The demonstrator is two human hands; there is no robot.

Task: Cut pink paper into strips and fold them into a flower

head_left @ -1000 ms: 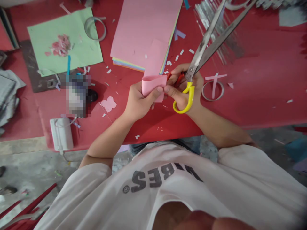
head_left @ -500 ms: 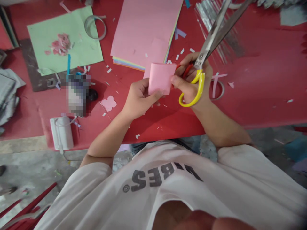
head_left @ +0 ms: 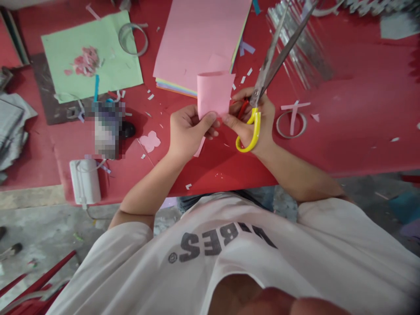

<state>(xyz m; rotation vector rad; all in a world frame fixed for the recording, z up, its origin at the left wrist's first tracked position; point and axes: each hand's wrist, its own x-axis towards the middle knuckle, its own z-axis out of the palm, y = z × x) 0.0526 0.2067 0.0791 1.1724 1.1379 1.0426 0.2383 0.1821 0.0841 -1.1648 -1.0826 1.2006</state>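
Pink paper (head_left: 214, 94), apparently folded, is pinched by the left hand (head_left: 188, 131) while the right hand (head_left: 252, 131) grips yellow-handled scissors (head_left: 256, 124).

The pink paper (head_left: 214, 94) fills the gap between the left hand (head_left: 190, 131) and the right hand (head_left: 252, 127). The scissors (head_left: 259, 109) rise from the right hand toward the top right, blocking that way. A paper stack (head_left: 197, 39) lies straight ahead. A hand could pass rightward over the red table (head_left: 354, 131), beyond a tape ring (head_left: 291, 124), meeting only small paper scraps (head_left: 395, 139).
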